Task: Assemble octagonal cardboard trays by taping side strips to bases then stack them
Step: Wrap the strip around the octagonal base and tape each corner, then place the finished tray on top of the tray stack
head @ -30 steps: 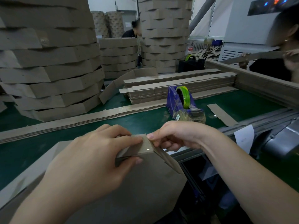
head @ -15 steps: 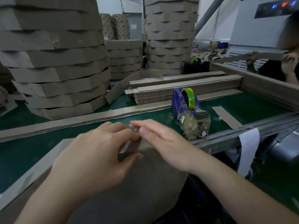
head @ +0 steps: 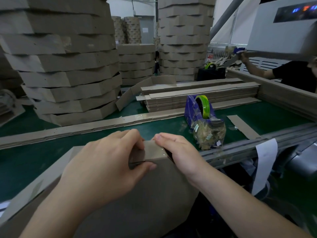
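A cardboard tray (head: 137, 194) lies bottom-up in front of me, its base facing the camera. My left hand (head: 104, 165) pinches the tray's side strip (head: 152, 150) at the upper corner, thumb below and fingers on top. My right hand (head: 178, 152) is curled over the same corner from the right, fingertips pressing on the strip where glossy clear tape shows. A purple tape dispenser (head: 200, 115) with a green roll stands just beyond my right hand.
Tall stacks of finished trays (head: 68, 66) rise at the left and back. Flat side strips (head: 197, 97) are piled behind the dispenser, and a long strip (head: 85, 129) lies across the green table (head: 34, 160). Another person (head: 291, 73) works at the far right.
My right hand has drawn back from over my left fingers to the right side of the corner and now curls over it. My left hand kept its pinch on the strip.
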